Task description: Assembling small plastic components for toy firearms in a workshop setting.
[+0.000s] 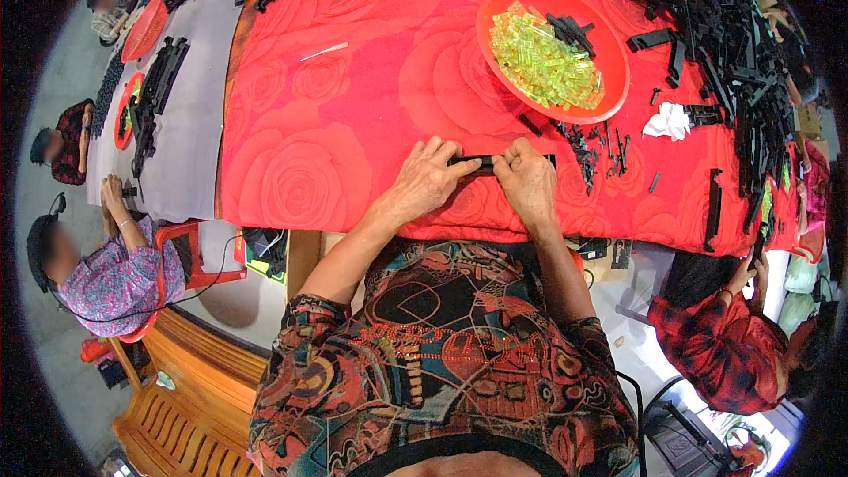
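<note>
Co-worker (119,287): seated left of frame, hands at pale grey table (201,115); separate station.
Red cloth (353,119): work surface; thin white stick (324,51) lies on it, upper left of centre.
Left hand (430,175): mid-frame, fingers bent over left part of black strip (485,163), thumb against it; looks clamped on it.
Strip position: mid-frame, over the cloth, lying roughly left-right; middle shows between hands, right end pokes out past right hand.
Strip step: my read, two-handed pressing or fitting. Any small part under the fingers is hidden, can't tell.
Strip next: likely calls for left grip steady, right thumb pushing evenly, strip kept level.
Right hand (527,177): just beside left, fingers curled together and pinching strip with thumb; exact contact hidden.
Red bowl (614,75): upper right of centre, holds yellow-green clear pieces (534,57) plus some black ones.
Small black parts (580,156): scattered right of right hand, near it.
White tissue (669,122): crumpled, right of those.
Black heap (746,71): upper right, long pieces piled loose.
</note>
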A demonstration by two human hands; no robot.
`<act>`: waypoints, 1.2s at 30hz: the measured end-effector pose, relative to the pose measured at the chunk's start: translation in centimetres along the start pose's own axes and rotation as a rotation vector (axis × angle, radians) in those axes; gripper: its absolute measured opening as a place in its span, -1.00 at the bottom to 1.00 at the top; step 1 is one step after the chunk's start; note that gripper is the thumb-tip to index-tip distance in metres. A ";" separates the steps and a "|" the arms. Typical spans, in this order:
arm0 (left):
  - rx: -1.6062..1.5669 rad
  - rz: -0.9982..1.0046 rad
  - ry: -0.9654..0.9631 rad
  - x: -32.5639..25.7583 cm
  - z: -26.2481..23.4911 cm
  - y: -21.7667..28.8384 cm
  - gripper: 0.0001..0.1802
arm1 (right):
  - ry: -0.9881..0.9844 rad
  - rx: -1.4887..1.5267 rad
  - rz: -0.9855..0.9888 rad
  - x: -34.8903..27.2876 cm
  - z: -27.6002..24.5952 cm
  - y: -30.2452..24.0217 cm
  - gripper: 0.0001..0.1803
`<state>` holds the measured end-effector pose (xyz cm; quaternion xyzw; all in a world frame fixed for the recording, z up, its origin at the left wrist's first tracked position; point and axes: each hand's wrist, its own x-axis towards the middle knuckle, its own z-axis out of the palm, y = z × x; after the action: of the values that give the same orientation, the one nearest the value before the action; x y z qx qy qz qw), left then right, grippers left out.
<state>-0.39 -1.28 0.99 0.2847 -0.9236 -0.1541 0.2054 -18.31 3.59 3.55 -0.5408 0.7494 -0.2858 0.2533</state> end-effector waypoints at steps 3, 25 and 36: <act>0.006 0.020 -0.007 0.1 0.1 -0.1 -0.68 | 0.026 -0.005 0.003 -0.1 0.3 0.1 -0.77; -0.063 0.048 0.025 0.7 0.3 -0.3 -0.66 | -0.018 -0.330 -0.017 0.5 0.2 -0.8 -0.70; -0.100 0.065 -0.035 0.8 0.5 -0.8 -0.67 | 0.030 -0.439 -0.085 0.0 0.6 -1.5 -0.76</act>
<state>-0.85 -2.34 0.50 0.2411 -0.9270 -0.1983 0.2080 -16.89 3.12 4.23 -0.6098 0.7738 -0.1343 0.1061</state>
